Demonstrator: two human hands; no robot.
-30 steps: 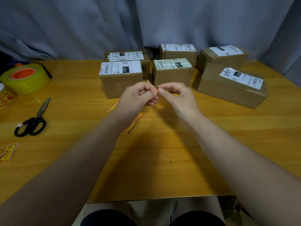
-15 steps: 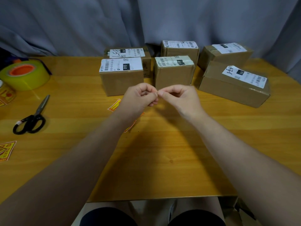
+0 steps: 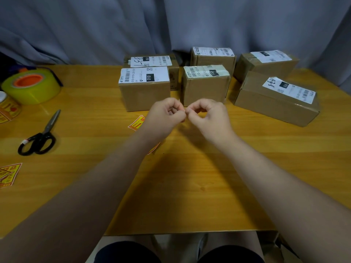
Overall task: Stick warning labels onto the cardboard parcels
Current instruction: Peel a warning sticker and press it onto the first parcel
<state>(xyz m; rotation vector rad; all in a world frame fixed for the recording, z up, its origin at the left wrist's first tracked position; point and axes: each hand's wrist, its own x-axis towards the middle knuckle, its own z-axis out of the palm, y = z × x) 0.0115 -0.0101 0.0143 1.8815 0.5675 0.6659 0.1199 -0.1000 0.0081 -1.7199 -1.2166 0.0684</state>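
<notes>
- Head view: left hand point(image 3: 164, 115) and right hand point(image 3: 208, 117) stay fingertip to fingertip above the worktop point(image 3: 190, 177), both pinching a barely visible warning label point(image 3: 183, 109). Its orange edge, seen a second ago, is now hidden.
- Likely still peeling the backing. The cardboard parcels point(image 3: 144, 92) just beyond show no warning sticker yet.

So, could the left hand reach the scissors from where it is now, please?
Probably yes: nothing stands on the table between the left hand and the scissors on its left. It and the right hand are pinching a small label, though, so it would need to let go first.
</notes>
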